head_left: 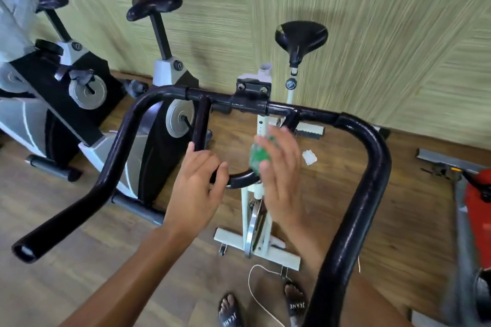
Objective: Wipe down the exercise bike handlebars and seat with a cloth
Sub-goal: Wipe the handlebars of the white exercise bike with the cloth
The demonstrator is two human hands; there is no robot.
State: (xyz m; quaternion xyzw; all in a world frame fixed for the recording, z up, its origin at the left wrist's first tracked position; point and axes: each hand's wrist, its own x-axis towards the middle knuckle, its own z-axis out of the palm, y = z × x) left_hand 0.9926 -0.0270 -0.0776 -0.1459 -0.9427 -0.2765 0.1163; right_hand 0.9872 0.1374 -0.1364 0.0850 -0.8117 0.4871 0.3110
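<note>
The left hand (198, 180) comes up from the lower left on a bare forearm, its grip curled over the inner loop (239, 179) of the black handlebars (364, 156); the fingers wrap the curved bar where the loop bends down from its left upright. The right hand (280, 170) stands just right of that grip, blurred, with the palm turned toward the loop and the fingers spread fairly straight. A green cloth (259, 155) lies against its palm side, between the hand and the loop's right end; whether the thumb pinches the cloth or the flat hand only presses it cannot be told through the blur.

The handlebars' outer bars sweep round both grips, the left end (25, 249) pointing toward the camera well left of the left hand, the right bar dropping past the right wrist. The bike's black seat (301, 36) stands on its white post well beyond the right hand, against the woven wall (385, 34).

Further left of the left grip stand two other exercise bikes (159, 87). Below both hands, on the wooden floor (66, 220), are the white frame foot (265, 247) and two sandalled feet (229, 310).
</note>
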